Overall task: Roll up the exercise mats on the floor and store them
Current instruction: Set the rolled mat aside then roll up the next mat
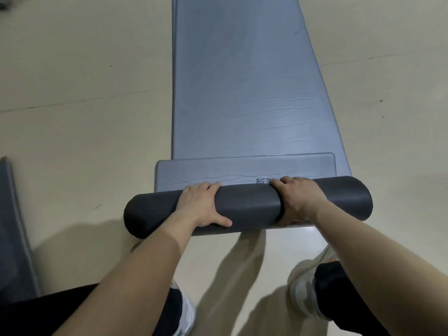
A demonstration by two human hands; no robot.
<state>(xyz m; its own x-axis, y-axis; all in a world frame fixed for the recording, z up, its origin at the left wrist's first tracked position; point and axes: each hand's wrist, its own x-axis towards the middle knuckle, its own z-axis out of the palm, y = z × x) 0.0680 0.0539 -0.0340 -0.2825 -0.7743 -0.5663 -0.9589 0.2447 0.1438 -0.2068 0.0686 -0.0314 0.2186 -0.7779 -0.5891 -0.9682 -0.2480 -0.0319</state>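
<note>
A long blue-grey exercise mat lies flat on the floor, stretching away from me. Its near end is wound into a dark grey roll lying crosswise in front of my feet. A short flap of the mat with printed lettering shows just beyond the roll. My left hand wraps over the roll left of centre, thumb toward me. My right hand grips the roll right of centre, fingers curled over its far side.
Pale beige floor surrounds the mat. The edge of another grey mat lies at the lower left. My feet in white shoes stand just behind the roll.
</note>
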